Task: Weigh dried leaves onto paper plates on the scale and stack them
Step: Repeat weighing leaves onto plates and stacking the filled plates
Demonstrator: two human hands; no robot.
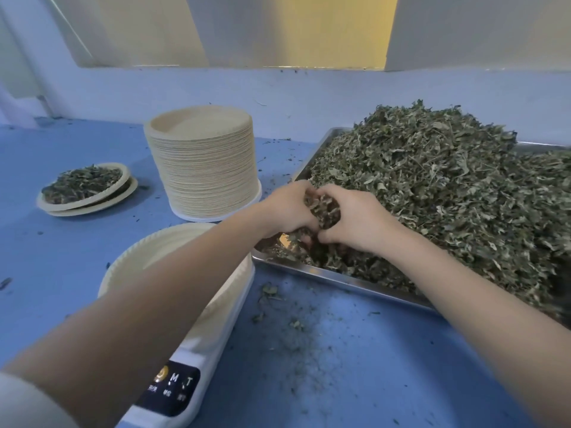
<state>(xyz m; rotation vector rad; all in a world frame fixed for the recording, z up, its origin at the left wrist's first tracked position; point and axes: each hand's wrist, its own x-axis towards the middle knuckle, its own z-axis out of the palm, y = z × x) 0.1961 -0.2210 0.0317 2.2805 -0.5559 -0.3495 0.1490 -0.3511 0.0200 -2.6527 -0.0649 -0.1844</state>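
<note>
The dried leaves [432,186] lie heaped in a metal tray [312,268] on the blue table [355,366], and they look feather-light, brittle and loose, likely to crumble and shed flakes if squeezed hard (the crumbs already scattered on the table beside the tray suggest as much). A gentle scoop from underneath, with both palms cupped together, seems the safest way to lift a portion. At the near-left corner of the heap, the left hand [285,211] and the right hand [355,220] meet, fingers curled inward around a clump of leaves held between them; the leaves show in the gap between the two hands and spill just below the knuckles. An empty paper plate [133,264] sits on the scale [197,359] just left of the tray, partly hidden by the left forearm. Farther back stand a tall stack of plates [204,168] and two filled plates [86,189] stacked together.
</note>
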